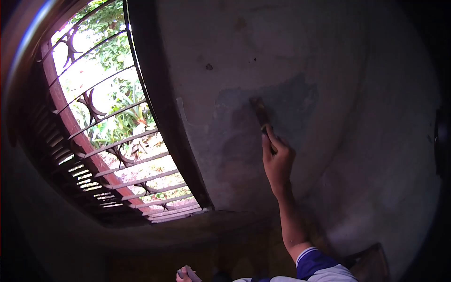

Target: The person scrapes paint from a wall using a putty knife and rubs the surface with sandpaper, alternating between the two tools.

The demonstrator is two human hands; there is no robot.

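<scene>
Raised in front of me, my right hand (pixel 278 152) is closed round the handle of a putty knife (pixel 259 110). Its blade end lies over a darker grey patch (pixel 291 103) on the pale wall. Low in the view, at the bottom edge, my left hand (pixel 184 277) grips a small flat grey piece with straight edges (pixel 191 273); I cannot tell what kind of thing it is. Most of the left hand is cut off by the frame.
To the left is a barred window (pixel 117 141) with a dark frame (pixel 164 94) and bright plants outside. The wall (pixel 338 56) has a small dark chip (pixel 209 66). A brown object with a curved edge (pixel 371 263) stands at lower right.
</scene>
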